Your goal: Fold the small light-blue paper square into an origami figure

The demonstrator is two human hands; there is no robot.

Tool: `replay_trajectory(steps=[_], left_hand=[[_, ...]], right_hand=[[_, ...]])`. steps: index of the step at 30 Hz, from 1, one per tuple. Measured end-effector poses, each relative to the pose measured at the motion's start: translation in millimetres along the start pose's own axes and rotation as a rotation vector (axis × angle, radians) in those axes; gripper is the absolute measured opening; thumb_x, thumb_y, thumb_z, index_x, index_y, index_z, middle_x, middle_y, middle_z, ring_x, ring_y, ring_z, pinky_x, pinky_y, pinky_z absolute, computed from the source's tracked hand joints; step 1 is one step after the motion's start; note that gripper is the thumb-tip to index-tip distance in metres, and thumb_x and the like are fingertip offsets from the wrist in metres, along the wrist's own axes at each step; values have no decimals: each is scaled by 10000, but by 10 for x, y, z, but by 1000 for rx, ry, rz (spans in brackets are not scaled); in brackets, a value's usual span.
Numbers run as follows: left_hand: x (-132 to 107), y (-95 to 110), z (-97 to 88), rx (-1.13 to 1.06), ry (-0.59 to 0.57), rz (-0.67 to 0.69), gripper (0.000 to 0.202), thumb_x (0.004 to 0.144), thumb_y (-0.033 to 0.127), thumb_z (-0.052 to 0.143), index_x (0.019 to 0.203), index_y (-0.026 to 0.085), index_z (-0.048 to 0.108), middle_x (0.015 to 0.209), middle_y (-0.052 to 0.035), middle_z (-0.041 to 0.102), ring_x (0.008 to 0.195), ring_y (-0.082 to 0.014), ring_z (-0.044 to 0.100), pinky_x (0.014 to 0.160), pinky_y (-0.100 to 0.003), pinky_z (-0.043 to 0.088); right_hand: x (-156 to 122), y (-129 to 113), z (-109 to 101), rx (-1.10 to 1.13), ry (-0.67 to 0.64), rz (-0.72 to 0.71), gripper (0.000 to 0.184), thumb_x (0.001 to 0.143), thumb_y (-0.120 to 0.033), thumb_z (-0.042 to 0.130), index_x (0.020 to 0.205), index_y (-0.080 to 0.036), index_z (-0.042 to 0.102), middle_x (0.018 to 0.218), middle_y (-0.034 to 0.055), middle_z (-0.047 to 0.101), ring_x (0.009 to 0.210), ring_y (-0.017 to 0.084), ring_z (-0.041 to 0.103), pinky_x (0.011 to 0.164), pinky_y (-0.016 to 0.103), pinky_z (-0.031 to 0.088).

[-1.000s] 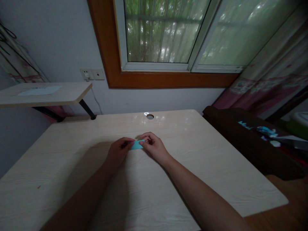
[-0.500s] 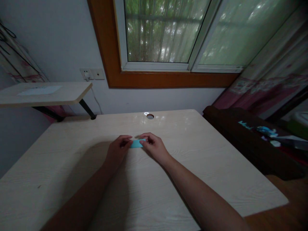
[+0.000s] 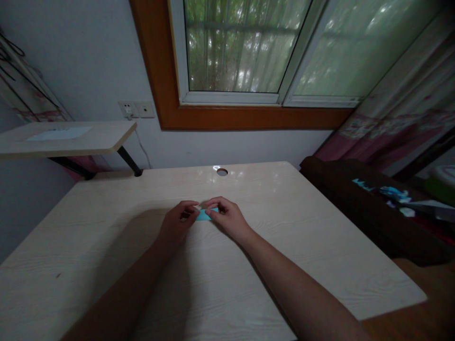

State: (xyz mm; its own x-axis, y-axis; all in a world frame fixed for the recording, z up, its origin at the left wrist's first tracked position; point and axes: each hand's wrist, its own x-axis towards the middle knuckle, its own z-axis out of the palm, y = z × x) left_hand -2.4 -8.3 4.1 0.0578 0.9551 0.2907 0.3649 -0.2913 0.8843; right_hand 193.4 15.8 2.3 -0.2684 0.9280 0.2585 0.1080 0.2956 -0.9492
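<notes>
A small folded piece of light blue paper point(image 3: 204, 214) lies on the pale wooden table point(image 3: 106, 227), near its middle. My left hand point(image 3: 177, 222) pinches the paper's left end with curled fingers. My right hand point(image 3: 227, 219) pinches its right end, fingers bent over the top edge. The two hands nearly touch, and they hide most of the paper. Both forearms reach in from the bottom of the view.
A round cable hole point(image 3: 222, 172) sits at the table's far edge, below a window. A small side table point(image 3: 88, 139) stands at the left by a wall socket point(image 3: 137, 109). A dark bench point(image 3: 373, 208) with bits of paper runs along the right.
My hands have drawn slightly closer together over the blue paper, so less of it shows between them. The paper stays in the same spot on the table.
</notes>
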Motion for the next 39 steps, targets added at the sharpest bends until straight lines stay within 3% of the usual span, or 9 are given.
replay_trajectory(steps=[9, 15, 19, 25, 39], left_hand=[[-9, -42, 35, -34, -79, 28, 342, 817, 264, 673, 1146, 221, 588, 887, -13, 656, 734, -124, 645, 681, -250, 564], [-28, 9, 52, -36, -78, 292, 370, 793, 154, 667, 1142, 234, 572, 1211, -81, 507, 927, -142, 612, 699, -260, 598], [-30, 17, 46, 76, -73, 370, 292, 818, 94, 614, 1075, 231, 623, 1270, -92, 461, 981, -147, 594, 735, -263, 605], [-11, -4, 28, 187, -35, 449, 291, 805, 26, 578, 992, 231, 665, 1169, -85, 529, 978, -164, 586, 724, -260, 585], [-20, 43, -17, 238, -1, 442, 261, 820, 32, 540, 921, 221, 689, 970, -48, 629, 911, -160, 613, 820, -300, 524]], right_hand=[[12, 40, -3, 96, 29, 24, 207, 803, -314, 704, 981, -211, 681, 845, 21, 677, 745, 150, 597, 695, 283, 442], [43, 39, -11, 242, 18, 68, 242, 759, -290, 749, 973, -207, 670, 774, -5, 647, 688, 130, 562, 684, 275, 425], [59, 25, -30, 362, -29, 120, 269, 734, -289, 769, 965, -200, 665, 747, -13, 648, 658, 122, 557, 661, 265, 413], [69, 61, -50, 463, -106, 178, 297, 705, -281, 795, 968, -202, 682, 778, -3, 678, 690, 127, 595, 694, 271, 431], [53, -27, -46, 486, -185, 232, 331, 656, -304, 828, 937, -196, 690, 757, -9, 661, 677, 121, 583, 666, 257, 428]])
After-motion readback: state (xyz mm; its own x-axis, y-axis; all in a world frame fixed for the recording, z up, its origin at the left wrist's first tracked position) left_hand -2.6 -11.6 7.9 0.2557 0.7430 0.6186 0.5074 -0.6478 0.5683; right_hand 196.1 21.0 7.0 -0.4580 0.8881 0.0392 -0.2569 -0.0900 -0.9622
